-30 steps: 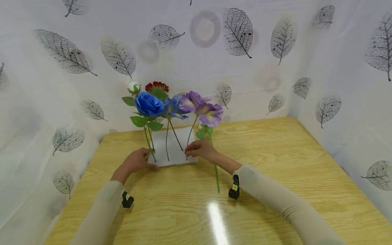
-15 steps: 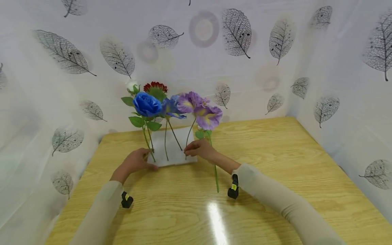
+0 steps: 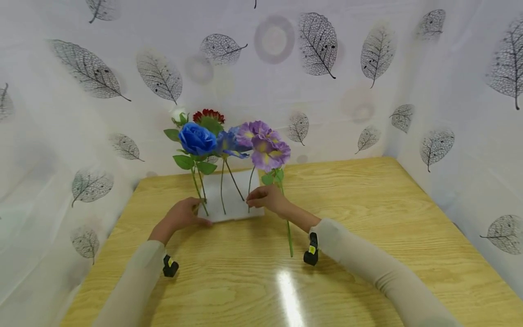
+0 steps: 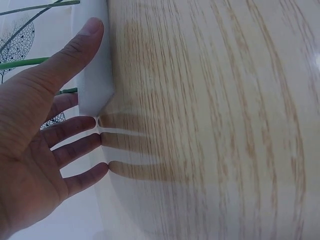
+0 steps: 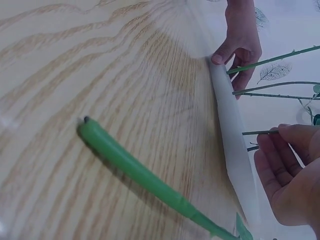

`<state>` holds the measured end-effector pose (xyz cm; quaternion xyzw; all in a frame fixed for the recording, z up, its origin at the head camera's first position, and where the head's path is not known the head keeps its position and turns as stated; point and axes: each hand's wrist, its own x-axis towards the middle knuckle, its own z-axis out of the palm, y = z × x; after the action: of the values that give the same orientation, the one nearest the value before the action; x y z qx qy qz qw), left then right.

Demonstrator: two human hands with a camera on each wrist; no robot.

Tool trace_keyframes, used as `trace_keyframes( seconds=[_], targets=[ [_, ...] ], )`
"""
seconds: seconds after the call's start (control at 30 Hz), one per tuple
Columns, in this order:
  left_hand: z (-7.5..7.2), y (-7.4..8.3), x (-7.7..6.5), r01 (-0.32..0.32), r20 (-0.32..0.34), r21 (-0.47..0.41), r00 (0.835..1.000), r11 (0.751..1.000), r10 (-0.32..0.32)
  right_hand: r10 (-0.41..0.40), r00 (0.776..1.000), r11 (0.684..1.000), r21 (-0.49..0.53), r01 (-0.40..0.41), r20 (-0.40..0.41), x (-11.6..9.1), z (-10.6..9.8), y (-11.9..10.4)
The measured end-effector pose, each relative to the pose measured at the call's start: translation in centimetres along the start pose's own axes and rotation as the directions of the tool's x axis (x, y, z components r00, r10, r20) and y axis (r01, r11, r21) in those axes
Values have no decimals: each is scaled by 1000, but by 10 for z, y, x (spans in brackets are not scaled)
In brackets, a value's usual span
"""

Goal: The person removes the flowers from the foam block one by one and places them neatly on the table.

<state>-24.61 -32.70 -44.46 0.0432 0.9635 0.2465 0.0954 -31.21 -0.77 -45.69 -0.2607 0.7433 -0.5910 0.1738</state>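
Observation:
My left hand (image 3: 181,215) holds the left end of a white foam block (image 4: 95,70), thumb along its front edge and fingers at its side. Thumb and fingertips of my right hand (image 3: 267,200) pinch the thin stem (image 5: 260,132) of a purple artificial iris (image 3: 267,150), low down near the foam. That stem stands upright in the block. Further left in the block stand a blue rose (image 3: 198,138), a blue iris (image 3: 230,143), a red carnation (image 3: 209,116) and a white rosebud (image 3: 179,116). Petals partly hide the stems at the back.
A green flower stem (image 3: 289,236) with leaves lies on the wooden table (image 3: 347,195) right of the foam, passing under my right wrist; its bloom is hidden behind the purple iris. Leaf-printed white curtains (image 3: 261,91) enclose the back and sides.
The purple iris bloom has turned and shifted a little left, and its stem stands straighter. Both hands stay in almost the same place.

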Motion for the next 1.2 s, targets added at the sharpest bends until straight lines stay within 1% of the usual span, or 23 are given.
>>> trace_keyframes(
  seconds=[0.1, 0.37, 0.53, 0.7, 0.87, 1.03, 1.2],
  targets=[
    [0, -1, 0, -4, -1, 9, 1000, 1000, 4, -10, 1000, 1000, -6, 10, 1, 0, 0, 0],
    [0, -1, 1, 0, -5, 6, 1000, 1000, 0, 4, 1000, 1000, -4, -4, 1, 2, 1, -1],
    [0, 0, 2, 9, 0, 0, 1000, 1000, -9, 4, 1000, 1000, -4, -4, -5, 0, 1, -8],
    [-2, 4, 0, 6, -4, 6, 1000, 1000, -6, 2, 1000, 1000, -6, -2, -12, -1, 1, -12],
    [-2, 4, 0, 5, -6, 4, 1000, 1000, -5, 0, 1000, 1000, -9, 0, -11, 0, 1, -9],
    [0, 1, 1, 16, 10, 1, 1000, 1000, -16, -31, 1000, 999, -20, 31, -2, 1, 0, -5],
    [0, 2, -1, 6, 4, 4, 1000, 1000, -6, -34, 999, 999, -31, 34, 2, 1, 1, -5]
  ],
)
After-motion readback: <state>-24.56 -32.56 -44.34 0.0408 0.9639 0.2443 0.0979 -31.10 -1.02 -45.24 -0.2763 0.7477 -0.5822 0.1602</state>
